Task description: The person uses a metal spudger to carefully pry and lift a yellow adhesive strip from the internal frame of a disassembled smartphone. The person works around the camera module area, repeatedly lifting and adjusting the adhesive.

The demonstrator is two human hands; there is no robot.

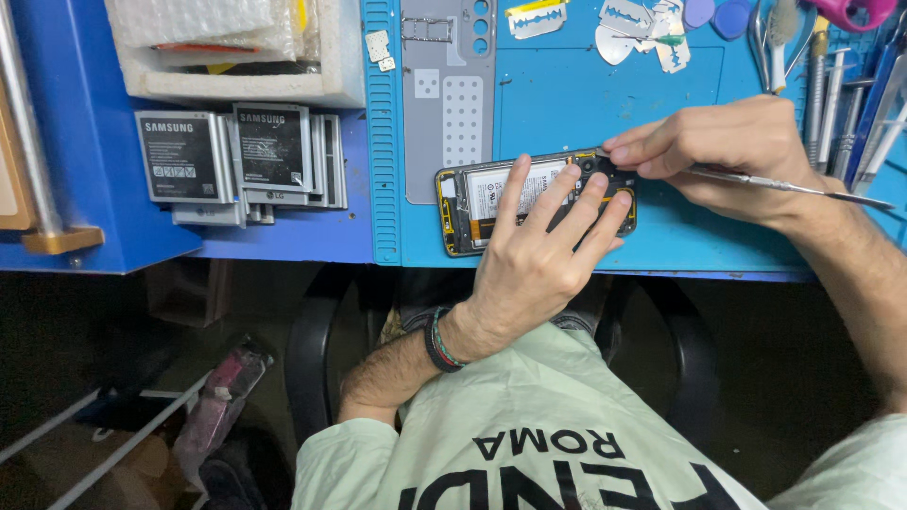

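phone: an opened smartphone (491, 203), back cover off, lies flat on the blue repair mat (567, 94) near its front edge, battery and inner parts bared.
left hand: the left hand (539, 250) rests with fingers spread flat on the phone, pinning it down, grasping nothing.
right hand: the right hand (727, 151) pinches a thin metal tool (794, 186), tip at the phone's upper right corner.
progress: judged as mid-disassembly; battery is seated in the frame.
nearby: spare batteries (236, 156) stacked left; picks (642, 33) above.
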